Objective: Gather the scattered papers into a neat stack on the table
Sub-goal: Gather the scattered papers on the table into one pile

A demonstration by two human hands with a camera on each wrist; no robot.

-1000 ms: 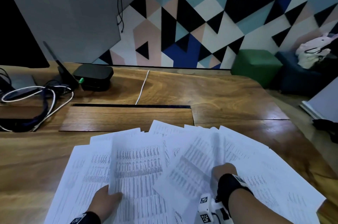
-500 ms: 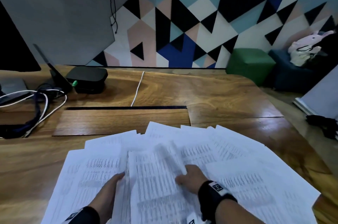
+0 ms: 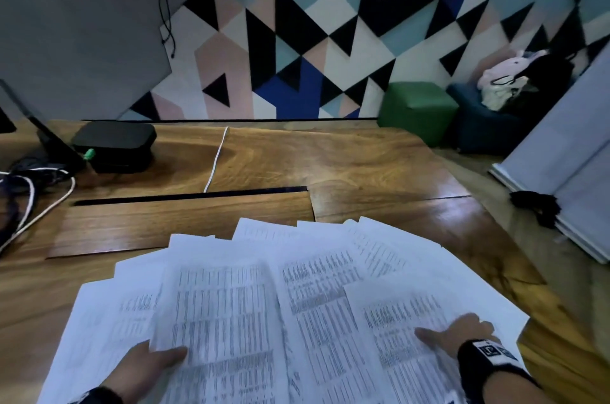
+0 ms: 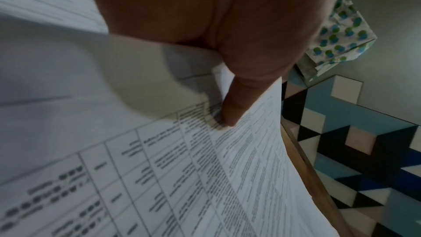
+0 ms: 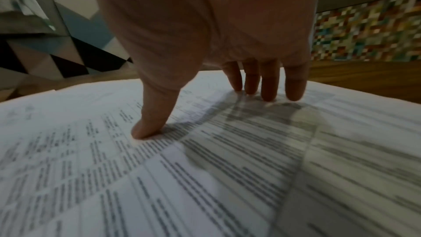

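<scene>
A glossy wood-grain table [image 3: 363, 169] is carrying printed white papers [image 3: 317, 271], fanning across its near edge, long axes radiating toward the far edge. The right hand [image 3: 462, 332] is pressing flat with straight, spread fingers on the rightmost sheet. The left hand [image 3: 145, 367] is pinching a sheet's near-left corner under its thumb.

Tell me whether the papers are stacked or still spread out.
Spread out. The papers fan across the table, corners pointing different ways. The left hand pinches one sheet; the right hand presses flat on another.
</scene>
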